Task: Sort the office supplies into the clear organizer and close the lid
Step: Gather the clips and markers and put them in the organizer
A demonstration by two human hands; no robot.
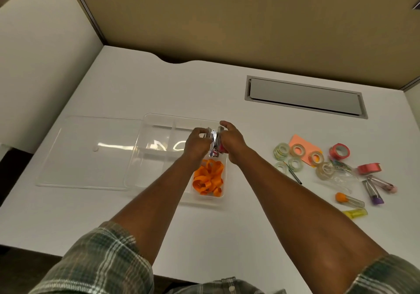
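Note:
The clear organizer (150,134) sits on the white desk with its compartments open. Its near right compartment holds a heap of orange ribbon (208,179). Both hands hover over the organizer's right side. My left hand (196,144) and my right hand (231,140) together pinch a small shiny silver and pink item (214,143), perhaps a stapler or a foil packet; I cannot tell which. The clear lid (91,150) lies flat on the desk just left of the organizer.
Right of the organizer lie several tape rolls (295,157), an orange sticky pad (300,141), pink tape rolls (339,151), a thin pen (294,174) and several small capped tubes (372,190). A grey cable hatch (304,97) is set in the desk behind. Cubicle walls enclose the back and left.

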